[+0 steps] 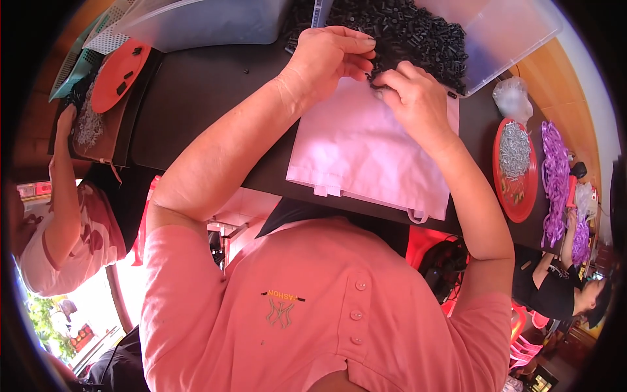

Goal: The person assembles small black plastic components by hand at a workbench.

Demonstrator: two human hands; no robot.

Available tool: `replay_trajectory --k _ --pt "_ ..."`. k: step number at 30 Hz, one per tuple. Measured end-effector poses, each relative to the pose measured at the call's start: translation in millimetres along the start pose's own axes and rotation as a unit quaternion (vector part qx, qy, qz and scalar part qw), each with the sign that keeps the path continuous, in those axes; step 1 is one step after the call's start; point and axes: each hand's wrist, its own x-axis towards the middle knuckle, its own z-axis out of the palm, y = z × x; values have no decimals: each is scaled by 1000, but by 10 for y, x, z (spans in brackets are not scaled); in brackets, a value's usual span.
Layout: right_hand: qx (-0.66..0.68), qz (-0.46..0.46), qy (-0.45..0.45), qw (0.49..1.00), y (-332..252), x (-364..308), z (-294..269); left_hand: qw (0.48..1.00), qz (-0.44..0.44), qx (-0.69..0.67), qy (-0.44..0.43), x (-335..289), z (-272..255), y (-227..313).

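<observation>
My left hand [330, 59] is closed, its thumb and fingers bent together at the near edge of a heap of small black cylindrical parts [418, 39]. Whatever it holds is too small to make out. Just to its right, my right hand [418, 101] pinches a small black piece [373, 80] between thumb and fingertips. The two hands almost meet. A pale pinkish cloth [366, 153] with small loops along its near edge lies flat beneath them. The black heap fills a clear plastic bin [513, 39] tipped toward me.
On the dark table [202, 98] at right are a red dish [520, 199] of silvery metal pieces, a knotted clear bag [513, 99] and purple ribbon [555, 183]. A translucent bin [209, 26] stands far left. Co-workers sit at left [72, 235] and right [555, 284].
</observation>
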Motion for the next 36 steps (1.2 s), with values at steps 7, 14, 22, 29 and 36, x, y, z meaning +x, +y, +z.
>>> replay_trajectory --k 7,14,22,29,36 --pt "-32 -1 6 999 -64 10 26 1000 -4 7 -7 -28 28 -6" --pt "233 136 110 957 -5 37 -153 998 6 62 -32 -70 89 -47" --pt "447 245 80 857 5 53 -317 986 23 141 -83 -140 184 -107" --pt "444 234 74 862 -36 60 -302 984 26 158 -81 -167 209 -140" --pt "373 173 50 910 -32 49 -349 982 29 160 -98 -187 204 -142"
